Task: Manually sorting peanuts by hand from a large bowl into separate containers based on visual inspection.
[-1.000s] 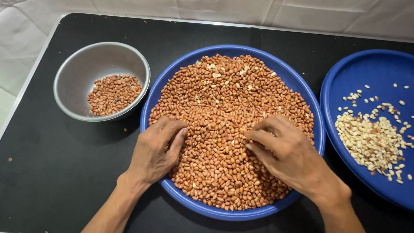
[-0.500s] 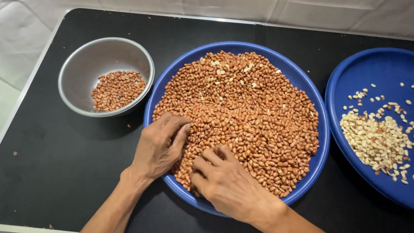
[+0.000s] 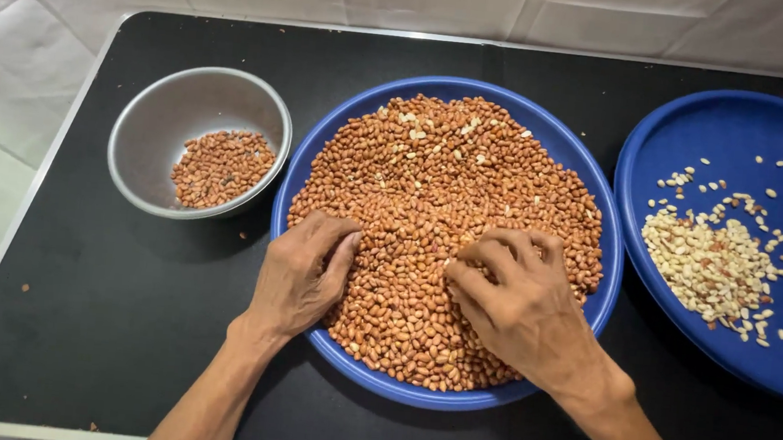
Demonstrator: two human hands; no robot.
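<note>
— What do we have under our hands?

— A wide blue plate in the middle of the black desk, heaped with red-skinned peanuts. Both our hands lie on the near half of that heap.

— And the left hand?

— It rests palm down at the plate's left side, fingers held close together and curled lightly onto the nuts. We cannot tell whether anything is caught beneath them.

— The right hand?

— It sits just right of the left one, a strip of nuts between them. Its fingers are bent and drawn in toward the thumb, their tips down among the peanuts; whether they pinch a nut we cannot tell, since the knuckles hide it.

— What else do we see around the plate?

— To the left, a round metal bowl stands near the plate with a small pile of red-skinned peanuts at its bottom. To the right, a second blue plate runs past the frame's edge; it carries a loose pile of pale, skinless nuts, with scattered ones above it. A white cloth surrounds the desk.
</note>
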